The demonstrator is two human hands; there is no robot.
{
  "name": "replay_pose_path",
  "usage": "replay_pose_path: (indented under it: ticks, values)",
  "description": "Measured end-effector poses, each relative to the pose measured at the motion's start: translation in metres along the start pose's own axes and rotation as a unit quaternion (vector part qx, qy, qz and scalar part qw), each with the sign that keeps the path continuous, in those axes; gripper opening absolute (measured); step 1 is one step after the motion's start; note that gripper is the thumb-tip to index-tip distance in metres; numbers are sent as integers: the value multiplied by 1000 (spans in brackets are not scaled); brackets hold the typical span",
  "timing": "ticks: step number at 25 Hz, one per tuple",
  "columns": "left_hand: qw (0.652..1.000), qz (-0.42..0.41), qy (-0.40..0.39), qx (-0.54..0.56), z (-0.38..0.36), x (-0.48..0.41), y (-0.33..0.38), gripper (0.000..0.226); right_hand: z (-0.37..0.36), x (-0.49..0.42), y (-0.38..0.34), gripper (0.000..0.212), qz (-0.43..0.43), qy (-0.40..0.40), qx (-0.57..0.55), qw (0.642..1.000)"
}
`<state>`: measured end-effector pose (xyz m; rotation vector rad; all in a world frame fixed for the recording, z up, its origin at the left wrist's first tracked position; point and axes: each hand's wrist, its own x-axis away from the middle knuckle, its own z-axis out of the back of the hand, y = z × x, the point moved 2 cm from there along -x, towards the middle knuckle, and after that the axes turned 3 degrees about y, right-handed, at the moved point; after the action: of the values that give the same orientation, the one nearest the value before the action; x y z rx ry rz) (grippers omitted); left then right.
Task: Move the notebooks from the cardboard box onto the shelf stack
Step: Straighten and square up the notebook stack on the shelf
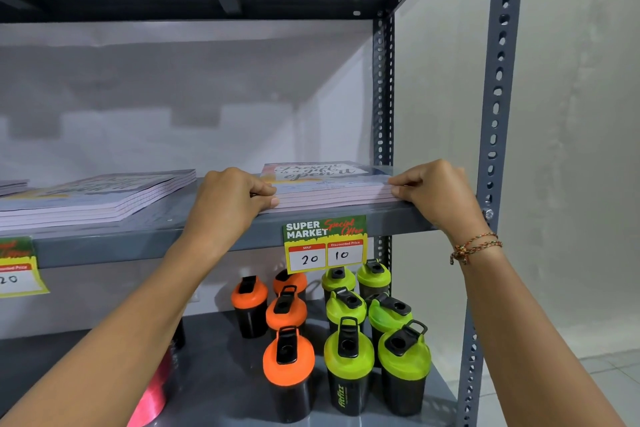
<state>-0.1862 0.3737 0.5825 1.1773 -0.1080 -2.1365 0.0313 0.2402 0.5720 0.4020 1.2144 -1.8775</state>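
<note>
head view shows a grey metal shelf whose near right end bears a notebook stack, pinched at its left edge by the left hand and at its right corner by the right hand, above a price tag.

A low stack of notebooks lies flat at the front edge of the grey metal shelf, toward three o'clock, near the right upright. The top cover is pale with dark script lettering; the page edges look lilac and squared up. A second stack of the same notebooks lies flat toward nine o'clock, well apart, turned slightly askew.
</note>
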Motion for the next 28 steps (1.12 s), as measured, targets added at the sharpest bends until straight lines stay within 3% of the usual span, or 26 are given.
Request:
replay_pose_path:
  ticks: [5,10,26,28]
  values:
    - [1000,6,-23,4,1,-2,-4,32,-1,4,-2,19,5,21,31,999]
    - [998,13,-57,13,6,-5,-8,36,-1,5,-7,26,23,-14,66,997]
    - [997,18,-71,20,7,-7,-9,35,-2,6,-8,31,-18,7,47,999]
    - [997,4,-76,1,9,-9,-10,39,-5,7,-13,38,18,-8,74,997]
